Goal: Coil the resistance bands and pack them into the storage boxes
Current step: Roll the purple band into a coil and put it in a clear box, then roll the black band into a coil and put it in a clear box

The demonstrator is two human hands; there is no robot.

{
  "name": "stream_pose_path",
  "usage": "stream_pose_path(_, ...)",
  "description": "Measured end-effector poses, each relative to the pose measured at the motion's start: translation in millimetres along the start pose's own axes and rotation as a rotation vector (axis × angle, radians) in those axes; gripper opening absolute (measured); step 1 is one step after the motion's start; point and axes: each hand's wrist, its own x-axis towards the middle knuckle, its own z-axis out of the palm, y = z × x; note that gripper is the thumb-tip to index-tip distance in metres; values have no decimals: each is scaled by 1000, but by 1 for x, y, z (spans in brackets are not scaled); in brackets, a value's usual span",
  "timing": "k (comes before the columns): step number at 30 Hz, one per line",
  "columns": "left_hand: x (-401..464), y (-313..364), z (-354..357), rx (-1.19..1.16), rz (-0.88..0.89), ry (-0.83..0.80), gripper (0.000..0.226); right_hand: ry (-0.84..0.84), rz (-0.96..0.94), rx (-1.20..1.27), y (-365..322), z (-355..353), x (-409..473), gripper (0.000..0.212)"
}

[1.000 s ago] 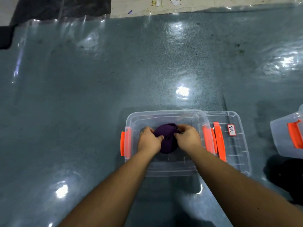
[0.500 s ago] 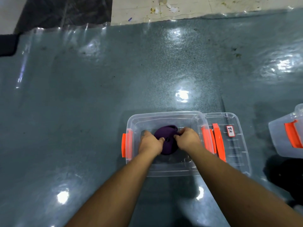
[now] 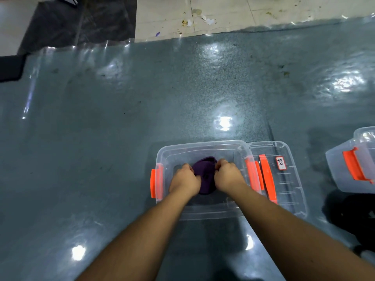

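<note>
Glossy grey-green matting under a clear plastic sheet (image 3: 142,110) covers the floor, and at about five o'clock from its middle an open clear storage box (image 3: 203,211) with orange latches holds the coiled purple resistance band (image 3: 205,171), gripped from either side by the left hand (image 3: 185,182) and right hand (image 3: 228,176) with fingers curled onto it. It looks soft, light and springy, likely to uncoil if released, so holding the outer edges of the coil seems wise. The lid (image 3: 284,179) lies touching the box at three o'clock, and a second closed box (image 3: 355,169) sits farther right, its contents impossible to tell.
</note>
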Motion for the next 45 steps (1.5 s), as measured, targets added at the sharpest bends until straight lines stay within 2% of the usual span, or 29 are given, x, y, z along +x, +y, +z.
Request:
stream_pose_path(10, -35, 7, -22, 55, 85, -75, 26, -33, -19, -27, -1, -15, -39, 38)
stream_pose_path(17, -68, 8, -36, 128, 211, -33, 31, 65, -94, -41, 4, -35, -84, 35)
stream_pose_path(21, -95, 20, -40, 238, 295, -8, 28, 145, -141, -72, 14, -49, -112, 35)
stream_pose_path(24, -118, 32, -38, 324, 375, 43, 11, 197, -162, -96, 28, -61, -131, 36)
stream_pose_path(26, -132, 40, -34, 360, 424, 77, 10, 224, -166, -105, 41, -69, -142, 37)
stream_pose_path(28, -146, 50, -26, 398, 461, 113, 6, 242, -155, -100, 60, -78, -153, 37)
stream_pose_path(33, -181, 85, 17, 445, 554, 103, 26, 265, -74, -43, 141, -96, -187, 36)
stream_pose_path(37, -215, 120, 77, 513, 594, 41, 33, 275, 24, 18, 234, -108, -219, 40)
stream_pose_path(45, -277, 194, 191, 669, 747, -70, 41, 318, 261, 136, 392, -130, -280, 34)
